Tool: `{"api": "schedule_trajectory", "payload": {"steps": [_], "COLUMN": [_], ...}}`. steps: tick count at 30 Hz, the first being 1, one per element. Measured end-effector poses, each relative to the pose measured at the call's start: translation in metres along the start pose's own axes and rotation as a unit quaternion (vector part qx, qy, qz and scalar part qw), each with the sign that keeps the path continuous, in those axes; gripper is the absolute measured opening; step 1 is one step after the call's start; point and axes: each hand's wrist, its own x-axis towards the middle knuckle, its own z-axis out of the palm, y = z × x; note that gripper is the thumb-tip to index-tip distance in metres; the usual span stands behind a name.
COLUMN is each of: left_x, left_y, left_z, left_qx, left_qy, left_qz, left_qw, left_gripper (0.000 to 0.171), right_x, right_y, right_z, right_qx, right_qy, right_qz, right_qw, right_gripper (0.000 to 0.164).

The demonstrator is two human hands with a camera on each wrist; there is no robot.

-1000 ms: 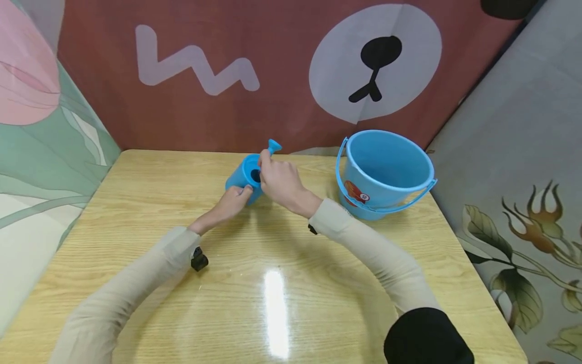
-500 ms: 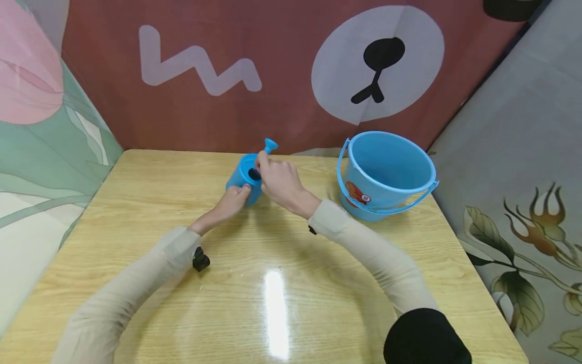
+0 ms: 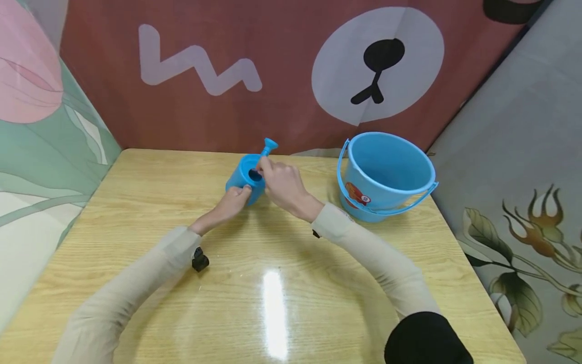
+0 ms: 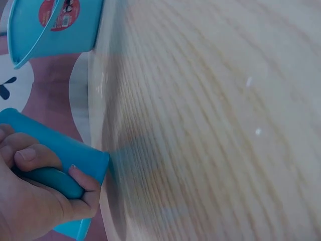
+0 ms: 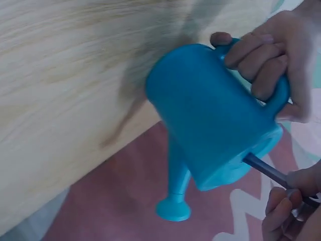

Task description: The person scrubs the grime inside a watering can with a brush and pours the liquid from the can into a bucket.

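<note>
A blue toy watering can (image 3: 238, 178) stands toward the back of the table, its base close to the tabletop. My left hand (image 3: 233, 200) grips its handle (image 5: 282, 98), fingers curled round it in both wrist views. My right hand (image 3: 287, 186) is above the can's top opening, beside the spout. Between its thumb and fingers (image 5: 306, 181) it pinches a slim dark rod (image 5: 268, 170), whose far end is hidden inside the can. The kind of tool cannot be told. The spout (image 5: 176, 175) with its flared rose points away from me.
A light blue bucket (image 3: 386, 197) with its handle lowered stands at the back right of the wooden table (image 3: 218, 303), near my right forearm. Behind the table hangs a brown printed cloth (image 3: 282, 116); a grey floral one (image 3: 514, 151) is on the right.
My right hand has shifted slightly down and toward me at the opening, leaving more of the spout in sight. The left hand and the watering can stay nearly still.
</note>
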Motion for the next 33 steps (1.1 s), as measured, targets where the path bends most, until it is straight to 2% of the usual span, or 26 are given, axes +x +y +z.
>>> {"api": "schedule_trajectory", "payload": {"steps": [3,7,14,17,19,24,25,26,33], "left_x": [0.001,0.002,0.002,0.002,-0.002,-0.004,-0.002,0.000,0.000], "left_y": [-0.002,0.000,-0.003,-0.003,0.008,0.008,0.003,-0.003,-0.002], "left_z": [0.000,0.001,0.001,0.000,-0.002,-0.001,-0.001,0.000,0.000], "left_qx": [0.005,0.017,0.026,0.020,0.022,0.026,0.025,0.023,0.017], "left_qy": [0.005,-0.001,0.001,-0.009,-0.017,-0.019,-0.017,-0.015,-0.022], "left_qz": [0.011,0.011,0.008,0.007,0.003,0.006,0.007,0.009,0.010], "left_qw": [0.9999,0.9998,0.9996,0.9997,0.9996,0.9995,0.9995,0.9996,0.9996], "left_gripper": [0.046,0.046,0.047,0.047,0.047,0.046,0.046,0.046,0.046], "right_x": [0.000,0.001,0.001,-0.003,-0.005,-0.006,-0.005,-0.003,0.002], "right_y": [0.002,0.007,0.012,0.011,0.010,0.008,0.009,0.009,0.009], "right_z": [-0.001,0.004,0.006,0.002,0.000,0.005,0.007,0.008,0.011], "right_qx": [0.010,0.019,0.023,0.010,-0.001,-0.008,-0.003,0.000,-0.002], "right_qy": [0.003,-0.005,-0.004,0.011,0.026,0.052,0.053,0.053,0.031], "right_qz": [0.001,0.010,-0.001,-0.014,-0.024,-0.026,-0.023,-0.021,-0.013], "right_qw": [1.000,1.000,1.000,1.000,0.999,0.998,0.998,0.998,0.999], "right_gripper": [0.009,0.010,0.008,0.004,0.004,0.005,0.005,0.005,0.005]}}
